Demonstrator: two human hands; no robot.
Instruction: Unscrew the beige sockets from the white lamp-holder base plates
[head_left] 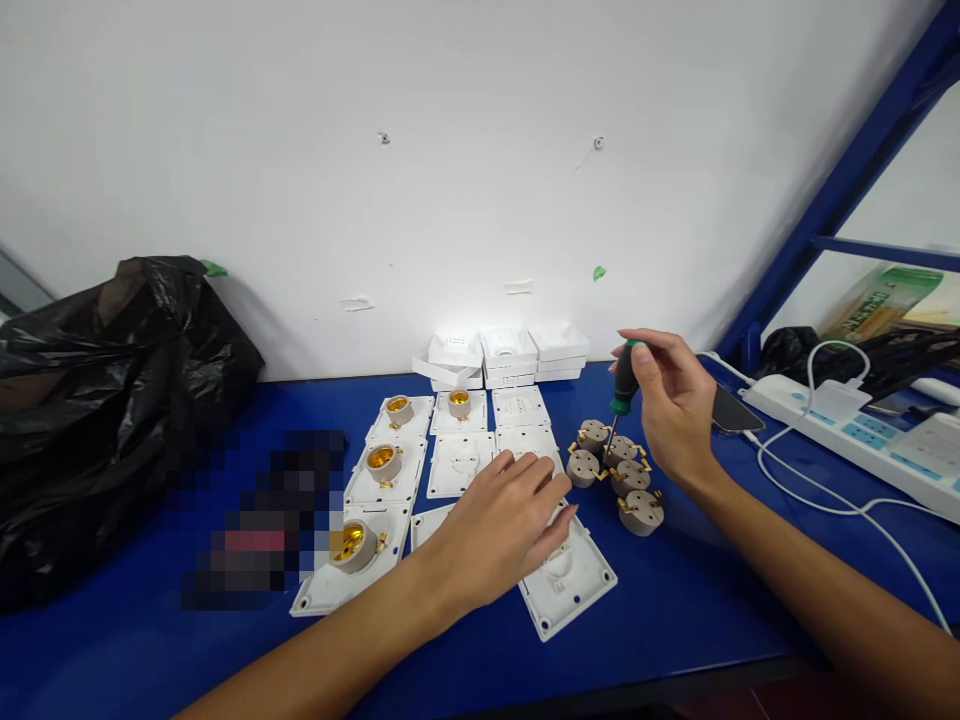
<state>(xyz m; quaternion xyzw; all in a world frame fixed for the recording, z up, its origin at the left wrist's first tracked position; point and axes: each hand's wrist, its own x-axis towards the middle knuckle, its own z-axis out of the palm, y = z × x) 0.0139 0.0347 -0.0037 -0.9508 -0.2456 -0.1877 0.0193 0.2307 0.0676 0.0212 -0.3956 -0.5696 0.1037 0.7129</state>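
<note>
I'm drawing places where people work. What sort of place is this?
Probably a workshop bench for electrical parts. The right hand holds a screwdriver among round socket pieces, white plates lie in rows on the blue table, and a power strip sits nearby.

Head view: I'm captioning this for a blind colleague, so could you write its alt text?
A person's right hand holds a black-and-green screwdriver tip-down among round grey sockets with brass tabs. The left hand is over flat white rectangular plates on a blue table, some bearing gold-lined round sockets.
</note>
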